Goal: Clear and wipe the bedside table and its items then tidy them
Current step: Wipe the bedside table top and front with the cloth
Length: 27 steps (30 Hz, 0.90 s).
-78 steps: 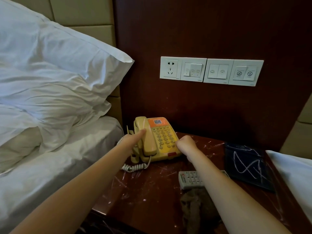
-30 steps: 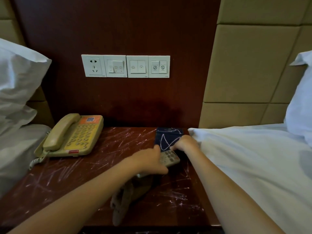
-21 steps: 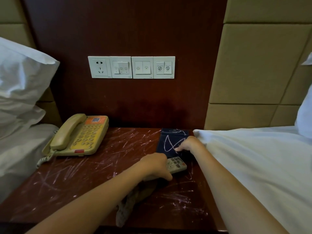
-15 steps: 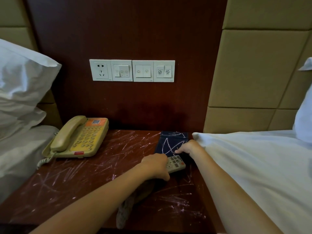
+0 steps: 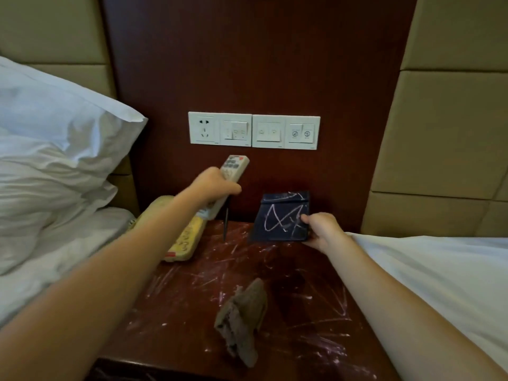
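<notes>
While a glossy, dark red-brown counter (image 5: 302, 284) is seen streaked all over with pale, chalky, scratch-like marks, two of its items are held in the hands. A long, slim remote control (image 5: 235, 167) of pale plastic, with rows of small buttons and a red one near its far end, is gripped round its lower half by the left hand (image 5: 213, 185), fingers curled about it, and is held tilted above the counter's back left part. A thin dark strip (image 5: 226, 225) is seen hanging beneath it toward the counter; what it is cannot be told. A flat, rectangular dark blue folder (image 5: 280, 218), matte and marked with looping white scribbles, is pinched at its right edge by the right hand (image 5: 321, 229), thumb on the front face, and is tilted up at the counter's back right; whether its lower edge touches the counter cannot be told. A yellowish plastic telephone (image 5: 187, 237) with small round keys is laid on the counter's back left corner, half hidden by the left forearm. A crumpled brown cloth (image 5: 242, 312), coarse and fuzzy, is seen lying on the counter's front middle, touched by neither hand. Smooth white switch plates (image 5: 254, 130) are set in the dark wood panel (image 5: 247, 64) above the counter. Rumpled white pillows (image 5: 55, 133) are piled to the counter's left, a smooth white sheet (image 5: 439, 270) is spread to its right, and padded beige panels (image 5: 453, 133) are seen behind both.
</notes>
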Each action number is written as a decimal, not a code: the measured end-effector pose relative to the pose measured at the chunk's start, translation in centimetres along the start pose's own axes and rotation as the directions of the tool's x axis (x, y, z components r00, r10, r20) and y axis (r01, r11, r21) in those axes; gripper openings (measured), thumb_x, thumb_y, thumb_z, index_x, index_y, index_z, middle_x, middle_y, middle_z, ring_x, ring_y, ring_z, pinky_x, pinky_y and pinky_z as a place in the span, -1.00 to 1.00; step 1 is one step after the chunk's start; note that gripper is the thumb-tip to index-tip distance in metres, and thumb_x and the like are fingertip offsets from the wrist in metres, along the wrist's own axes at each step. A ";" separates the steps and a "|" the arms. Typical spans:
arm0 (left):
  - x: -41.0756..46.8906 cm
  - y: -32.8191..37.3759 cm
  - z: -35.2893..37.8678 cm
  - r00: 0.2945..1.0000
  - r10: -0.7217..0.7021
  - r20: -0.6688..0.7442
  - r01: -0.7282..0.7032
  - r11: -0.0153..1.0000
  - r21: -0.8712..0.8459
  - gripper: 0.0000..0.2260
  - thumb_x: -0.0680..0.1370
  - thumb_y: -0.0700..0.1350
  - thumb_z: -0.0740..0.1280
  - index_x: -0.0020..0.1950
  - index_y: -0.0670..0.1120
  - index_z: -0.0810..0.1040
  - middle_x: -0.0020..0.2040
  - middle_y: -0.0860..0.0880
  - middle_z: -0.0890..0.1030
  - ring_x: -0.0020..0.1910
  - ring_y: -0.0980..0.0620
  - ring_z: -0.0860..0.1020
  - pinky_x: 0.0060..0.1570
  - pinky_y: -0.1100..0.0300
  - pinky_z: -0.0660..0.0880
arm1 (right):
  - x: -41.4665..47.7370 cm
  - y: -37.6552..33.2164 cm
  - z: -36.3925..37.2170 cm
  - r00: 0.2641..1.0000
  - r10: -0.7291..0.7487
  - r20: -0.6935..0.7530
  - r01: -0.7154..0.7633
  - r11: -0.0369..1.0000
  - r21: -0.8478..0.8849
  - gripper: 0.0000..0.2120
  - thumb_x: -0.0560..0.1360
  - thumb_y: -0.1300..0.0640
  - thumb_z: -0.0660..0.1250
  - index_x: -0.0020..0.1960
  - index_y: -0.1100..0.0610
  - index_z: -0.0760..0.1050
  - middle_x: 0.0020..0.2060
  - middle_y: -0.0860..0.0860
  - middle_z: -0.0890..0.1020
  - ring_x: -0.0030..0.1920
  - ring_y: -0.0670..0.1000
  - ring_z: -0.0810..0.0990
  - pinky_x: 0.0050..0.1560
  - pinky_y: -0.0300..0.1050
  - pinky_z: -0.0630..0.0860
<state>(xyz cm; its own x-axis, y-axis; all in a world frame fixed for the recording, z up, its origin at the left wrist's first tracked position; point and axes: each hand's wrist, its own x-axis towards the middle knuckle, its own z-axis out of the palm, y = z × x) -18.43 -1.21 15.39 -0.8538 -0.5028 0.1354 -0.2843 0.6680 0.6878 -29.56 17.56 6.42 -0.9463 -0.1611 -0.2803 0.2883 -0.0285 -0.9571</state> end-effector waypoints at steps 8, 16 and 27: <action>3.8 -6.1 -6.1 0.990 -0.142 -0.024 0.144 0.980 0.140 -0.50 0.45 -0.09 0.41 0.30 -0.26 0.35 0.00 -0.15 0.43 -0.06 -0.07 0.44 -0.15 0.12 0.37 | -1.1 1.0 14.4 0.984 0.011 0.179 -0.002 0.999 -0.048 -0.87 0.57 0.32 0.22 0.10 0.26 0.46 0.00 0.17 0.58 -0.04 0.17 0.59 -0.08 0.13 0.59; 7.7 -10.3 -4.1 0.979 -0.202 0.038 0.182 0.935 0.305 -0.46 0.45 -0.05 0.39 0.35 -0.22 0.33 0.19 -0.19 0.49 -0.01 -0.08 0.47 -0.02 0.10 0.48 | 1.6 5.0 21.7 0.987 0.041 0.155 -0.028 0.996 -0.086 -0.77 0.56 0.31 0.18 0.20 0.21 0.42 0.11 0.17 0.55 0.06 0.21 0.57 0.07 0.22 0.56; 9.7 -13.1 -0.6 0.974 -0.220 0.054 0.172 0.872 0.459 -0.47 0.44 0.04 0.39 0.31 -0.16 0.36 0.16 -0.14 0.54 0.11 -0.12 0.53 0.11 0.04 0.51 | 0.0 4.8 20.8 0.982 0.003 0.187 0.129 0.714 -0.688 -0.70 0.61 0.10 0.19 0.30 0.19 0.36 0.23 0.16 0.46 -0.23 0.11 0.56 -0.42 -0.09 0.59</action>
<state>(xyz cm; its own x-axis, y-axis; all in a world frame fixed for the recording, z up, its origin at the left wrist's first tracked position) -22.68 -15.20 8.13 -0.7925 -0.6071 -0.0581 -0.5946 0.7479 0.2952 -25.16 -3.12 3.33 -0.9016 -0.3426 -0.2642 -0.0170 0.6381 -0.7698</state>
